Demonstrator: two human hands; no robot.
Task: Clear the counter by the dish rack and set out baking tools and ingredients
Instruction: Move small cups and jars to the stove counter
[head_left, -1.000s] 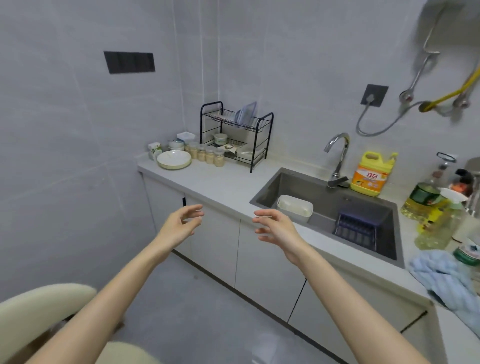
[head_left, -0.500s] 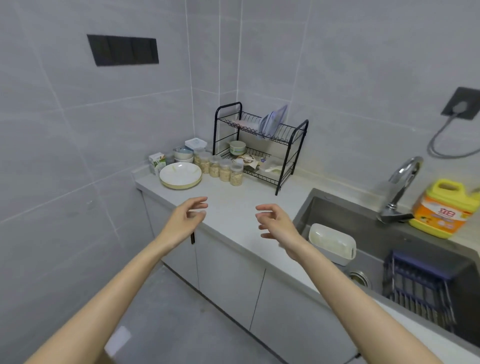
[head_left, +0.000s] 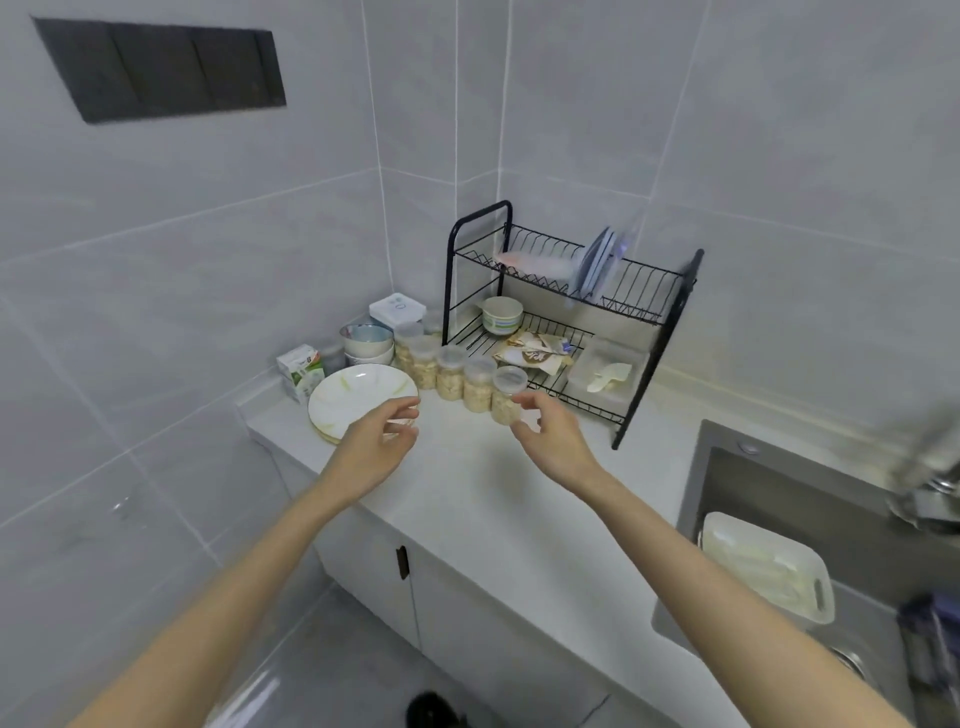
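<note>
Tiled corner worktop (head_left: 467, 488): plate (head_left: 353, 397) and jars (head_left: 449, 374) crowd beside the dish rack (head_left: 644, 312). Left hand (head_left: 371, 452) and right hand (head_left: 553, 439) hover there, fingers (head_left: 400, 411) loose, empty. Clearing seems just starting; next, grip the nearest jar (head_left: 506, 397).

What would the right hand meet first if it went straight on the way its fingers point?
Most likely the nearest jar of the row; the right hand looks close to it, though depth is unclear.

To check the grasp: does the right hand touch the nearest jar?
Cannot tell. In the head view the right hand overlaps the nearest jar; depth is unclear.
</note>
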